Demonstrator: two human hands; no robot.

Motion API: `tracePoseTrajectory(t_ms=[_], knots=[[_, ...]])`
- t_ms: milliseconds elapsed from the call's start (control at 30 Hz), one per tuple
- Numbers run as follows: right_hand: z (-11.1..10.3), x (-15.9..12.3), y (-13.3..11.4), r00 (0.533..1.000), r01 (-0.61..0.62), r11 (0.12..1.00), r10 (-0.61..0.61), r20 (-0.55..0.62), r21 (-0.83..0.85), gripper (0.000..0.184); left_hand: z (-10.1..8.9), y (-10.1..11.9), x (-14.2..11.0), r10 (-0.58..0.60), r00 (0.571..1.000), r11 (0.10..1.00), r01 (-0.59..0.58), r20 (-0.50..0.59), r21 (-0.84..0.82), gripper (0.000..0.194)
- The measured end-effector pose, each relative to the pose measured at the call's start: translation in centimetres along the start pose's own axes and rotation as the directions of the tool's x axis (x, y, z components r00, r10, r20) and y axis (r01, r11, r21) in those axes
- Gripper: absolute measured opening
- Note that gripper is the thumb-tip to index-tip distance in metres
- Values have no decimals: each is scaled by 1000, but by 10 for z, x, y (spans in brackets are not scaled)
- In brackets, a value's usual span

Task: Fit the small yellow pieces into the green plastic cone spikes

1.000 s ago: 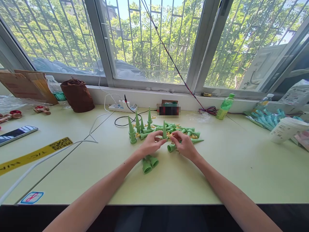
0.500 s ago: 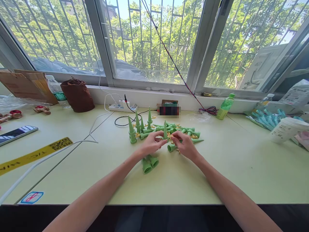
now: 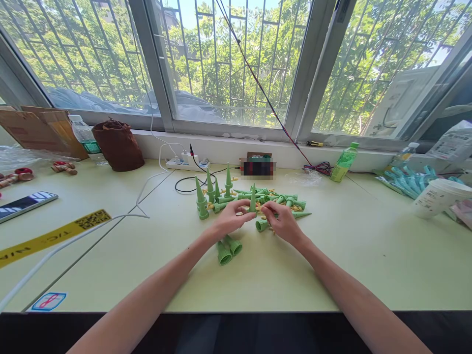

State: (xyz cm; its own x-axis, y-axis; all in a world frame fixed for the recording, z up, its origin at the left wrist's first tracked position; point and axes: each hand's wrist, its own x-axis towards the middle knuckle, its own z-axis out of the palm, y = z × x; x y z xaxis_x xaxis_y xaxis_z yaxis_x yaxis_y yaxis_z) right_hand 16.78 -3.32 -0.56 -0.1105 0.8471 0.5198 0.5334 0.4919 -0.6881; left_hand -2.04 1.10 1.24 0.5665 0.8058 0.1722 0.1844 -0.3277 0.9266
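"Steadying the pale-green, tapered plastic spike [image 3: 253, 197] seems to be the job of the left hand [image 3: 233, 216]. Is that grip good?"

"I'd say so. Thumb and fingers close around its lower end, tip pointing up, just in front of the heap of loose green plastic parts [image 3: 290, 200]. Gripping low leaves the side nearest the other hand free."

"And the right hand [image 3: 282, 221]?"

"Its thumb and fingertips are pinched together just beside the spike's lower end. I can't tell what they pinch; the fingers hide it. Perhaps one of the small yellow plastic fittings [image 3: 296, 209], like those scattered in the heap."

"Suppose it is. How should it go in?"

"Straight, I think, squarely against the spike's side. Come in tilted and a small piece like that could jam or slip out of the fingertips. Light pressure first, to feel it seat, then a firmer push, with the left hand pushing back just as hard."

"Anything to check against?"

"Yes, the upright green spike with a yellow fitting on its side [image 3: 228, 182], standing behind the left hand. Match that angle. And mind the hollow green plastic cone [image 3: 261, 225] lying by the right hand: a knuckle could set it rolling."
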Motion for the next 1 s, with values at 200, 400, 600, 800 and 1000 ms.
tracePoseTrajectory(t_ms=[200, 400, 600, 800, 1000], knots=[[0, 0, -2, 1000, -3, 1000, 3, 6, 0, 32, 0, 1, 0, 45, 998, 990, -37, 54, -134, 27], [1, -1, -4, 1000, 25, 1000, -25, 12, -16, 29, 2, -3, 1, 14, 999, 984, -5, 49, -176, 32], [1, 0, -6, 1000, 18, 1000, -18, -6, 21, 21, 2, -7, 4, 25, 998, 970, -9, 65, -241, 36], [1, -1, -8, 1000, 30, 999, -30, -8, 31, 20, 1, -7, 4, 26, 998, 971, -12, 52, -240, 35], [1, 0, -9, 1000, 24, 1000, -24, -2, 14, 24, 1, -8, 3, 36, 998, 977, -26, 45, -212, 36]])
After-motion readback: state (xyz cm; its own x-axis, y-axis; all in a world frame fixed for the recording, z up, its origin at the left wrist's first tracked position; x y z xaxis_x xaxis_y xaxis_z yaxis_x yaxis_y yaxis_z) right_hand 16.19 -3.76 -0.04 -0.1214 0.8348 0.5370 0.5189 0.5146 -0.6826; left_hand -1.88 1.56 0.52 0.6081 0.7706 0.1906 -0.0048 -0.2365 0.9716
